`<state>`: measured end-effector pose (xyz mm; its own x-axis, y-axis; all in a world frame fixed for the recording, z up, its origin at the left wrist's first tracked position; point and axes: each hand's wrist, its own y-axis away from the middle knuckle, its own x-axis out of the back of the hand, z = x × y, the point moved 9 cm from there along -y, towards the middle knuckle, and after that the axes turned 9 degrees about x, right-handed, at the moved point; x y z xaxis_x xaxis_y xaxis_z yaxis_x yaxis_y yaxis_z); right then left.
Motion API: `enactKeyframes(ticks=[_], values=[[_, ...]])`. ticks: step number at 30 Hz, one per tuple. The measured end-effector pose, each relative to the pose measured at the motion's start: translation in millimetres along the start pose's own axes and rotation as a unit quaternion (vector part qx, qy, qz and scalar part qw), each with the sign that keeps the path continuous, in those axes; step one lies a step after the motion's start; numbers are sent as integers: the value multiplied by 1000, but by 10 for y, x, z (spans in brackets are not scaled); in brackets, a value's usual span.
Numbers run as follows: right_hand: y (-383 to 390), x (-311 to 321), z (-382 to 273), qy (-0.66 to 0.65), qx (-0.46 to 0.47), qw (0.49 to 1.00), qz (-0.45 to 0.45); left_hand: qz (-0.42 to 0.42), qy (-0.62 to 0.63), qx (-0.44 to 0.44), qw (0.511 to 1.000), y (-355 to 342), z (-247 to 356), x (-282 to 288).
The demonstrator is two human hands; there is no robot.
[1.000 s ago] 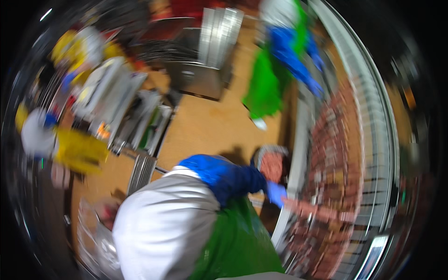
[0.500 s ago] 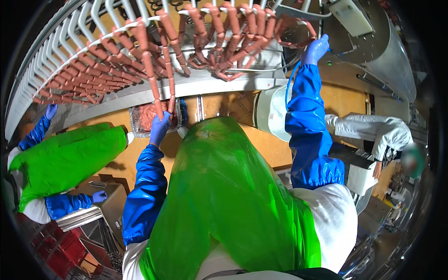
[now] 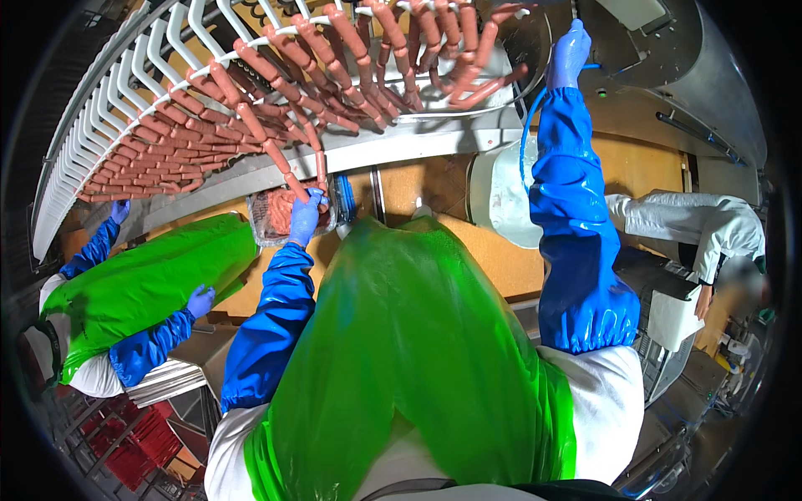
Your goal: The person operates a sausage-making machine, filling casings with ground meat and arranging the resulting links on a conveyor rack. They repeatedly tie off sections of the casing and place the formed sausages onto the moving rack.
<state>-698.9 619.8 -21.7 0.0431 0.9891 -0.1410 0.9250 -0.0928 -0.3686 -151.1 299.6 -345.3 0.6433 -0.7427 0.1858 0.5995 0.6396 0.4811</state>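
Observation:
My left hand (image 3: 306,217), in a purple glove, is closed on the lower part of a string of pink sausage links (image 3: 275,155) hanging from the rail, just over a tray of pink meat (image 3: 278,215). My right hand (image 3: 570,52), also gloved, is raised and closed at the steel machine (image 3: 702,79), near a thin blue hose (image 3: 526,134); what its fingers hold is hidden. Many more linked sausages (image 3: 401,58) hang from white hooks (image 3: 192,37) along the curved rail, above a pale metal ledge (image 3: 443,134).
A co-worker in a green apron (image 3: 150,292) stands at the left beside metal racks (image 3: 150,434). Another person in white (image 3: 718,234) bends at the right by a steel cart (image 3: 656,334). A pale bin (image 3: 501,196) stands below the ledge.
My right hand has moved up and slightly right, away from a loop of sausages. The view swung round from the earliest frame. My left hand still grips the links.

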Motion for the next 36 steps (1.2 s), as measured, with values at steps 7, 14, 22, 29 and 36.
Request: enactKeyframes(ticks=[7,14,22,29,36], values=[[-33,1,-404,-29,2,994,-109,12,-32,14,999,-83,-40,-8],[-210,156,-357,22,28,991,-129,32,-41,27,998,135,122,-179],[-457,323,290,11,-8,999,-46,47,-55,-10,997,42,-32,-216],[-609,474,455,259,244,933,-61,64,-126,24,990,123,-17,-187],[-225,196,316,47,-4,989,-144,76,-254,-5,964,522,416,-127]])
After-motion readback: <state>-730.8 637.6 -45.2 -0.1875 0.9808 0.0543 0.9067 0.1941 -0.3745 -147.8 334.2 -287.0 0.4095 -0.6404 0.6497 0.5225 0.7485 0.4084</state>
